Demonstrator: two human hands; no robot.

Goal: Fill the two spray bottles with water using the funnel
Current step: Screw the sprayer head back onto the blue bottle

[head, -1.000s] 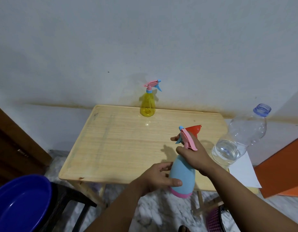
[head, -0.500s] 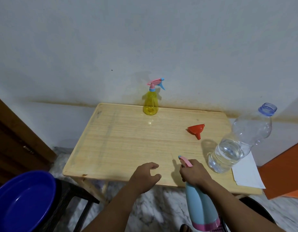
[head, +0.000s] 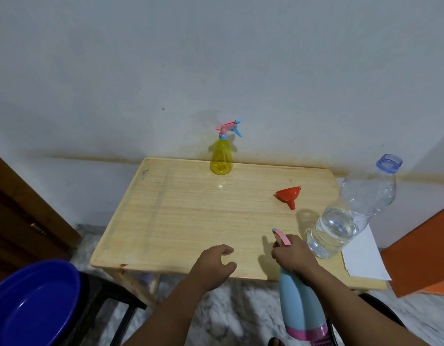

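My right hand (head: pixel 292 255) grips the pink spray head of a light blue spray bottle (head: pixel 299 304), which hangs below the near edge of the wooden table (head: pixel 191 216). My left hand (head: pixel 214 262) hovers over that near edge, fingers loosely curled and holding nothing. A yellow spray bottle (head: pixel 221 158) with a pink and blue head stands upright at the table's far edge by the wall. The red funnel (head: pixel 288 196) lies on its side right of centre. A clear water bottle (head: pixel 350 216), cap off and partly filled, stands at the right.
A white sheet of paper (head: pixel 365 258) lies on the table's right corner. A blue basin (head: pixel 31 303) sits on a dark stool at the lower left. An orange object (head: pixel 423 253) stands at the right, with marble floor (head: pixel 216 313) below.
My right hand has lowered the blue spray bottle from in front of the table to below its near edge. My left hand has let go of the bottle's body and hovers free.
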